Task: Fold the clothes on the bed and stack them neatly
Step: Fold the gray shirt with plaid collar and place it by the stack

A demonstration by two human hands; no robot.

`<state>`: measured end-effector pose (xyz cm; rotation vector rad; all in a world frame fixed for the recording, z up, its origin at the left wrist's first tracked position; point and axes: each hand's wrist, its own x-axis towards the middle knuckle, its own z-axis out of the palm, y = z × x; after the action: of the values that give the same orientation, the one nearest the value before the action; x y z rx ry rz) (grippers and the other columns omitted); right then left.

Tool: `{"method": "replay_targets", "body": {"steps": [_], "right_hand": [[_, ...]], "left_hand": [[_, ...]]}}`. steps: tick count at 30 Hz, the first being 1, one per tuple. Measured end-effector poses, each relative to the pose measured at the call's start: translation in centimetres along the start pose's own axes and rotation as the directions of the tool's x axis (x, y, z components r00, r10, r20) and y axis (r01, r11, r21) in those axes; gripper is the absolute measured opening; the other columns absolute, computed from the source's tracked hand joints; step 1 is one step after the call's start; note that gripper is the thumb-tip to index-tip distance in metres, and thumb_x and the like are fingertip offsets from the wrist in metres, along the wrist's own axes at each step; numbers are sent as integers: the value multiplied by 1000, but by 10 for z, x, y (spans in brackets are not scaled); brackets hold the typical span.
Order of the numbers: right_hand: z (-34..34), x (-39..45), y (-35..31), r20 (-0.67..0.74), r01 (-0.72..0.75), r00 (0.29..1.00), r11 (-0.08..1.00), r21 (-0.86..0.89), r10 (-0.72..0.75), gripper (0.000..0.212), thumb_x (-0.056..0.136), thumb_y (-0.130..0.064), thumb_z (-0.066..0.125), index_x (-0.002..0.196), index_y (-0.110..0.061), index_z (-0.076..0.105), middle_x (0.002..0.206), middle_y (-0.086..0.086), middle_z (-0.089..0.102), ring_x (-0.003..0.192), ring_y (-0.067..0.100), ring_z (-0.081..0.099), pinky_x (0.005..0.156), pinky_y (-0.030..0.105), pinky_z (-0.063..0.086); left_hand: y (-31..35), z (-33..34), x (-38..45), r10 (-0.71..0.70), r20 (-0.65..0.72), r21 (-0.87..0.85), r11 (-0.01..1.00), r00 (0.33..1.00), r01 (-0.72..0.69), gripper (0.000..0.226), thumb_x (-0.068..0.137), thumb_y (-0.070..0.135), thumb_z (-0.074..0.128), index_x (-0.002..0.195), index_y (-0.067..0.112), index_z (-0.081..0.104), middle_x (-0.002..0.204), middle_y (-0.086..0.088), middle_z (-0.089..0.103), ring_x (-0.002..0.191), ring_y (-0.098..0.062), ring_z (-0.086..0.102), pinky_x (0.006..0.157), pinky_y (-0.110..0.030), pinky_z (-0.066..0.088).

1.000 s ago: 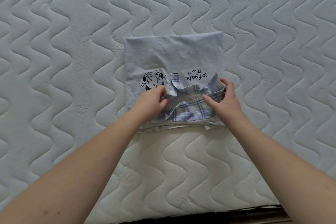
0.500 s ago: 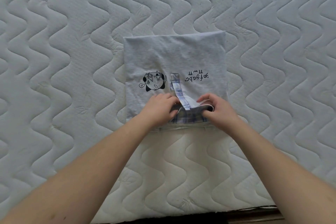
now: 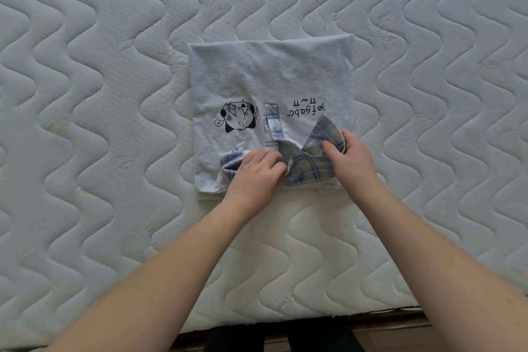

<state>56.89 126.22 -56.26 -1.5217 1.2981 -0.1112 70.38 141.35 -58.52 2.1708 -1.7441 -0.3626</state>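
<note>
The folded shirt (image 3: 271,80) lies mid-mattress (image 3: 85,123). Since half a second ago the right hand (image 3: 350,156) has moved right, lifting the plaid collar (image 3: 325,130) it pinches; the left hand (image 3: 257,173) grips the collar's left part.

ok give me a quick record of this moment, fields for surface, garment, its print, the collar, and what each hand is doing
surface: quilted mattress
garment: folded pale blue shirt, lying flat
print: cartoon figure and lettering, upside down to the camera
collar: plaid collar at near edge
left hand: fingers curled on the collar's left side
right hand: pinches the lifted right collar flap
</note>
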Motion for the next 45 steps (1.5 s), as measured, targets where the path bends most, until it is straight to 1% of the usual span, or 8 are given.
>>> {"method": "replay_targets", "body": {"steps": [10,15,19,22,28,33,40,45], "right_hand": [[-2,4,5,-21,-129,991,988,80,131,19,91,-19,59,107,-29,60,98,5,68,90,25,64,79,38,53],[-10,10,12,-105,-207,972,977,49,211,30,89,-17,58,118,-19,58,106,-1,66,97,17,62,86,36,51],[-22,14,17,-143,-318,945,929,-192,294,21,87,-32,62,100,-16,62,92,-1,65,85,20,62,73,30,44],[-27,14,21,-66,-379,925,910,-168,373,20,88,-24,63,71,-12,62,70,10,69,72,29,70,80,46,58],[-33,9,18,93,-473,881,851,230,465,18,99,-11,53,82,-9,57,82,14,67,55,13,69,52,25,57],[-35,4,15,298,-591,795,562,579,529,15,103,-19,47,94,-17,58,87,0,64,82,13,60,80,29,47],[-32,0,23,299,-662,741,575,482,602,28,102,-39,47,84,-22,61,56,-9,65,64,9,52,59,22,38],[-32,3,26,256,-627,765,596,502,590,34,101,-45,44,86,-21,62,71,-3,69,67,12,58,60,26,43]], "left_hand": [[-6,-16,-10,-286,169,-218,923,943,318,14,96,15,58,102,5,67,88,-12,72,83,-34,66,67,-43,49],[-5,-27,-1,-180,-40,-162,972,983,171,13,94,18,61,94,6,67,77,-7,69,69,-31,65,56,-37,47],[-21,-25,1,-205,344,21,977,917,211,42,85,44,69,112,12,62,99,-6,69,98,-25,61,81,-36,41],[-26,-27,-4,-132,504,215,976,853,24,21,88,25,64,107,16,61,103,-4,68,104,-26,60,83,-34,39],[-33,-41,-21,-74,128,102,993,989,61,15,84,-1,65,96,8,70,89,-10,69,75,-33,65,53,-36,46],[-34,-44,-23,92,-150,213,975,984,-59,37,86,-2,54,118,8,70,111,-9,71,85,-29,68,73,-36,51],[-26,-39,-31,-93,166,205,977,982,58,50,81,9,33,117,5,67,102,-13,66,87,-35,63,76,-41,49],[-30,-28,-47,-144,309,191,978,940,86,49,72,34,80,114,13,67,103,-6,64,98,-31,61,82,-40,43]]}}
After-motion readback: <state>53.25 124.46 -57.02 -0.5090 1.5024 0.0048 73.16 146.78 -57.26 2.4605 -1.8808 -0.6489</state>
